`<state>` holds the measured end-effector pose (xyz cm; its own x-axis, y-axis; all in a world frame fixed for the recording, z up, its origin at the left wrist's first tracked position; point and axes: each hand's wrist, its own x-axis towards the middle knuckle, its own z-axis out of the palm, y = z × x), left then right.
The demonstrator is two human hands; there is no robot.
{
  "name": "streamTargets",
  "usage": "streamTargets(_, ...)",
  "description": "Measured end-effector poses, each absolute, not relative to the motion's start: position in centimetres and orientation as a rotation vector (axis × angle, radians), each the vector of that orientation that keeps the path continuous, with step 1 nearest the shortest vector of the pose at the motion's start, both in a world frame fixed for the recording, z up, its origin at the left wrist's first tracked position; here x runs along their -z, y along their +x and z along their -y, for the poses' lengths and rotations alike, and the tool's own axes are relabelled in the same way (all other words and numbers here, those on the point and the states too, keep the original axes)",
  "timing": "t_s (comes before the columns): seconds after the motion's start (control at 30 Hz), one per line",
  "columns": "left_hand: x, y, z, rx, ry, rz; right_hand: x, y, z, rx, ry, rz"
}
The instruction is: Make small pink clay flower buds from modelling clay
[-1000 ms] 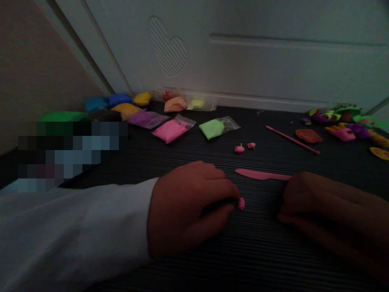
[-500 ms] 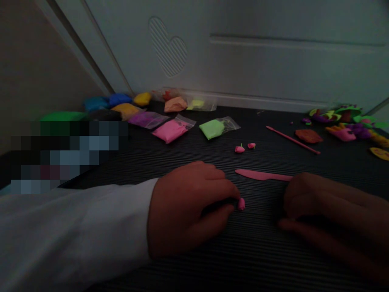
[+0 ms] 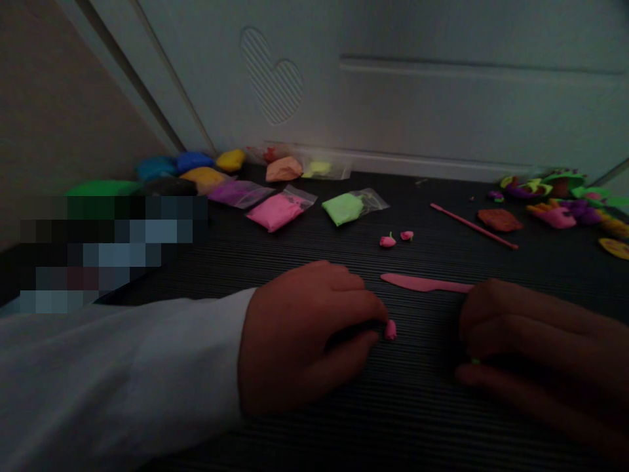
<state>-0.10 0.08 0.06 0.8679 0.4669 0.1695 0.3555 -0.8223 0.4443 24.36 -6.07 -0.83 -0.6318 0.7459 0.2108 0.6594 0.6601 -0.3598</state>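
Bud, pink, no green showing, touches left hand (whether clamped, cannot tell), right hand apart, pinching green bit; two green-trimmed buds beyond look finished, this one not.

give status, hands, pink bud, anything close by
Left hand beside pink bud, contact unclear. Right hand pinching green bit. Pink knife close by, partly behind right hand.

Right thumb: had slid down toward the wearer and a little rightward, away from the forefinger above it.
Right forefinger: its tip had shifted slightly to the right.
Pinch gap: had widened between the two.
Green bit: had come into clear view there, just above the thumb.
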Motion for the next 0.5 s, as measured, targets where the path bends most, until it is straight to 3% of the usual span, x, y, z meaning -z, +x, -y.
streamTargets(0.5,0.02,-0.05,-0.02,-0.420,2.633,-0.609,0.53,24.08,5.85,-0.385,-1.078,2.550)
